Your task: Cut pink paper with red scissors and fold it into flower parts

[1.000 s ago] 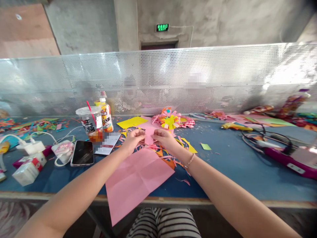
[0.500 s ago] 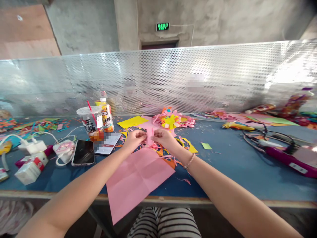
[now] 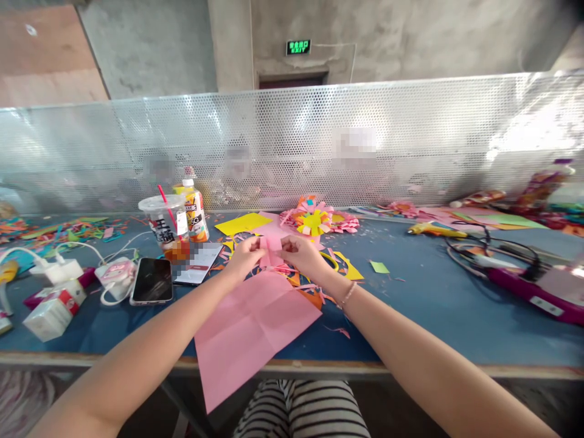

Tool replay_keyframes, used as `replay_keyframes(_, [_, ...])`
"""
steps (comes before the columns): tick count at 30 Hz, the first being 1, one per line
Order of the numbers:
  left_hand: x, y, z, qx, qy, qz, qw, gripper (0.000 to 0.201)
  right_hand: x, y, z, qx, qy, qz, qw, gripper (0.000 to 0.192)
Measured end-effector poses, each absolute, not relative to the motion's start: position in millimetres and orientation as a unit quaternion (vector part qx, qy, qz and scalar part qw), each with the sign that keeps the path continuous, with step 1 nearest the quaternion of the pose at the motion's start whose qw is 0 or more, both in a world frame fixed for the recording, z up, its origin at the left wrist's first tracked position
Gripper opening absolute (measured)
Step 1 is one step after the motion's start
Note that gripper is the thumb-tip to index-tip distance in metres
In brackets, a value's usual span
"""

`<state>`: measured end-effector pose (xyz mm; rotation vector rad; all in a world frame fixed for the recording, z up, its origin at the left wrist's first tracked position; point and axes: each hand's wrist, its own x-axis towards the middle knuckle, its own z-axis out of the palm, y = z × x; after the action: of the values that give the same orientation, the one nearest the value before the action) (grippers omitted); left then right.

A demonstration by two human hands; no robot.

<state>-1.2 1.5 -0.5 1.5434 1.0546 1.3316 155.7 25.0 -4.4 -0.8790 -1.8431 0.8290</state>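
My left hand (image 3: 245,257) and my right hand (image 3: 302,255) meet over the middle of the blue table (image 3: 424,304), both pinching a small folded pink paper piece (image 3: 272,249) between their fingertips. Just below them lies a large creased pink sheet (image 3: 250,331) that hangs over the table's near edge. Cut strips and scraps of coloured paper (image 3: 310,286) are heaped under my hands. A finished paper flower (image 3: 312,221) in yellow, pink and orange lies a little beyond them.
On the left stand a lidded drink cup with a red straw (image 3: 164,225), a bottle (image 3: 195,213), a phone (image 3: 152,281), a tissue pack (image 3: 50,313) and chargers. A yellow glue gun (image 3: 431,231) and cables (image 3: 497,255) lie right. A perforated metal screen (image 3: 410,134) closes the back.
My hands stay in place while their fingers work the small pink piece; it looked narrower half a second ago and now shows wider between the fingertips.
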Motion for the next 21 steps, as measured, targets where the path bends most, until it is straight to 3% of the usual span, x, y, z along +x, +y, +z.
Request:
replay_keyframes(3, [-2,2,-1,0.625,0.421,0.552,0.357,0.033,157,29,-6,-0.371,-0.732,0.344,0.456,0.016])
replay_keyframes(5, [-3,5,-4,0.627,0.418,0.552,0.358,0.032,158,30,-6,-0.372,-0.722,0.355,0.463,0.02])
replay_keyframes(14, [-5,8,-6,0.556,0.33,0.537,0.542,0.031,160,23,-2,-0.34,-0.682,0.477,0.437,0.016])
replay_keyframes(21, [-8,7,-2,0.474,0.301,0.532,0.634,0.024,159,16,8,-0.289,-0.573,0.596,0.483,0.013])
